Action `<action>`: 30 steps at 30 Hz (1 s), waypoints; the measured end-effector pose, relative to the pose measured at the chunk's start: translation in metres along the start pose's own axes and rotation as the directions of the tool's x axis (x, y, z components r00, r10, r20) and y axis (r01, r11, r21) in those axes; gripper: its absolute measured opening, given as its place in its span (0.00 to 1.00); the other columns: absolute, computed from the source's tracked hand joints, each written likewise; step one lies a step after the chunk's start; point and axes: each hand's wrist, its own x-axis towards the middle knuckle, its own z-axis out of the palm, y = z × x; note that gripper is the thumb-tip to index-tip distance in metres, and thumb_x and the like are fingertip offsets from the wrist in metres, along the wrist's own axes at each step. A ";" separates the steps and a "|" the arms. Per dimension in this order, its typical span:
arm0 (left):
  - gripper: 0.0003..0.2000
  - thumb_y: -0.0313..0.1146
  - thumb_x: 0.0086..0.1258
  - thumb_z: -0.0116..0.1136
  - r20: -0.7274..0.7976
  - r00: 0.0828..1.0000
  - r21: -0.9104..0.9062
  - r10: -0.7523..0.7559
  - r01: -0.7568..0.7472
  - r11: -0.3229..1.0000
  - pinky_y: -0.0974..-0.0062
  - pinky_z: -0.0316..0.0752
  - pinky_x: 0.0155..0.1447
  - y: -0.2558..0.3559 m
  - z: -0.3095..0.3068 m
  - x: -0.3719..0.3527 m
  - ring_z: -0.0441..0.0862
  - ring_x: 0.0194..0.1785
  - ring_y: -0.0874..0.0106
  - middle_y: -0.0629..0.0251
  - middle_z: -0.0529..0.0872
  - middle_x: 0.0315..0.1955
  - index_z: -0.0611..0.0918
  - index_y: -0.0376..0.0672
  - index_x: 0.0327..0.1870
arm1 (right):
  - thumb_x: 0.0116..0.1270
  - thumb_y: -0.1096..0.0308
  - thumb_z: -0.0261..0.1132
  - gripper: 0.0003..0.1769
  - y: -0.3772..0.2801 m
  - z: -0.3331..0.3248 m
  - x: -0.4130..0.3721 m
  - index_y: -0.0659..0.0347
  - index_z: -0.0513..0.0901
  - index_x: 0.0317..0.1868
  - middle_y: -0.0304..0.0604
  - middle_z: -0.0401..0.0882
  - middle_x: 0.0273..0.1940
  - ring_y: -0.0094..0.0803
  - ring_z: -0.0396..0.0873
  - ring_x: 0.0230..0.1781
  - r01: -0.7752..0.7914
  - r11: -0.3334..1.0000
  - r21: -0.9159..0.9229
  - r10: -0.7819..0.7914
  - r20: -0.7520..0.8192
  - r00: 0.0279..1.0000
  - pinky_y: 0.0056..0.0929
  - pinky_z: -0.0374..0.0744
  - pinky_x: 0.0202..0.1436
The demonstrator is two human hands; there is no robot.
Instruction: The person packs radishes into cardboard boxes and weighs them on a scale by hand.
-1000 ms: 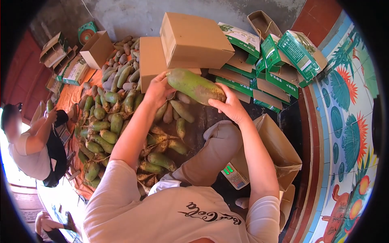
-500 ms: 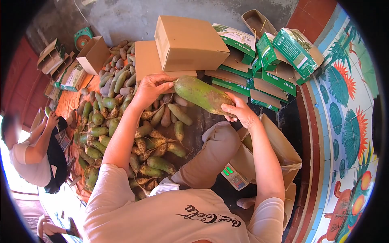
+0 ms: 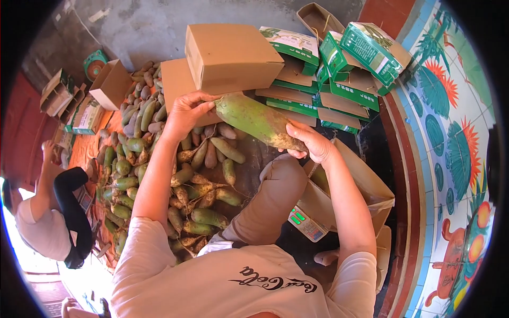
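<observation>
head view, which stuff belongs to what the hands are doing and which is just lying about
In use: big green radish, left hand, right hand, likely the open brown box and scale.
Lying about: radish pile, closed cardboard boxes, green printed boxes, another person.

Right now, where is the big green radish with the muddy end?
In the head view's upper middle, the long green radish is held between the left hand and right hand, just below the plain brown cardboard box.
</observation>
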 end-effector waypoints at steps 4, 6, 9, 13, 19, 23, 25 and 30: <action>0.06 0.19 0.64 0.55 -0.052 0.999 0.096 0.016 -0.010 0.995 0.82 0.74 0.35 0.002 0.005 0.005 0.78 0.27 0.80 0.68 0.83 0.26 0.83 0.35 0.39 | 0.70 0.44 0.53 0.27 0.001 -0.001 0.001 0.58 0.70 0.56 0.42 0.77 0.29 0.15 0.62 0.14 -0.039 0.999 0.020 0.039 0.032 0.999 0.13 0.57 0.13; 0.06 0.23 0.66 0.54 -0.118 0.993 0.254 -0.023 0.053 0.966 0.79 0.74 0.34 -0.011 0.013 0.015 0.79 0.27 0.78 0.66 0.83 0.26 0.83 0.34 0.38 | 0.70 0.44 0.52 0.27 -0.001 0.001 0.004 0.58 0.70 0.55 0.41 0.76 0.28 0.15 0.62 0.14 -0.024 1.000 0.007 0.024 0.011 1.000 0.13 0.56 0.13; 0.09 0.30 0.69 0.52 -0.153 0.986 0.449 -0.071 0.134 0.883 0.73 0.75 0.36 -0.043 0.015 0.026 0.79 0.27 0.74 0.62 0.85 0.27 0.82 0.34 0.39 | 0.70 0.45 0.53 0.27 -0.005 0.000 0.006 0.57 0.69 0.57 0.38 0.74 0.30 0.15 0.62 0.16 0.024 1.000 -0.012 -0.025 -0.056 0.998 0.14 0.55 0.13; 0.18 0.41 0.71 0.52 -0.147 0.987 0.422 -0.071 0.128 0.898 0.70 0.75 0.47 -0.054 0.028 0.031 0.82 0.39 0.66 0.55 0.86 0.38 0.81 0.32 0.45 | 0.66 0.52 0.61 0.29 -0.014 -0.010 -0.002 0.56 0.66 0.62 0.35 0.73 0.36 0.16 0.67 0.22 0.068 0.990 -0.126 -0.104 -0.307 0.946 0.14 0.59 0.17; 0.29 0.48 0.70 0.53 0.256 0.909 -0.546 -0.328 0.416 0.727 0.62 0.68 0.61 -0.033 0.108 0.029 0.72 0.61 0.61 0.56 0.73 0.60 0.64 0.39 0.66 | 0.58 0.72 0.68 0.38 -0.006 -0.011 0.029 0.57 0.59 0.68 0.38 0.73 0.44 0.23 0.73 0.31 0.248 0.923 -0.295 -0.350 -0.374 0.859 0.18 0.72 0.30; 0.28 0.48 0.70 0.53 0.195 0.909 -0.819 -0.369 0.358 0.449 0.57 0.66 0.64 -0.030 0.122 0.044 0.70 0.63 0.61 0.57 0.71 0.61 0.63 0.43 0.65 | 0.53 0.77 0.68 0.44 0.009 -0.002 0.062 0.58 0.56 0.69 0.56 0.68 0.59 0.45 0.68 0.61 0.282 0.683 -0.674 -0.587 -0.277 0.760 0.34 0.69 0.62; 0.27 0.46 0.70 0.54 0.151 0.916 -0.851 -0.372 0.311 0.423 0.56 0.66 0.65 -0.041 0.114 0.046 0.70 0.63 0.61 0.57 0.71 0.61 0.63 0.44 0.65 | 0.56 0.71 0.68 0.41 0.010 0.003 0.072 0.60 0.58 0.68 0.62 0.67 0.60 0.50 0.69 0.60 0.283 0.601 -0.747 -0.641 -0.238 0.730 0.38 0.70 0.61; 0.29 0.42 0.67 0.58 0.102 0.950 -0.854 -0.296 0.237 0.464 0.54 0.63 0.67 -0.048 0.092 0.032 0.68 0.64 0.61 0.56 0.71 0.61 0.63 0.42 0.65 | 0.63 0.47 0.61 0.33 0.012 0.013 0.102 0.62 0.68 0.60 0.60 0.79 0.47 0.50 0.78 0.49 0.298 0.763 -0.573 -0.558 -0.351 0.752 0.39 0.75 0.51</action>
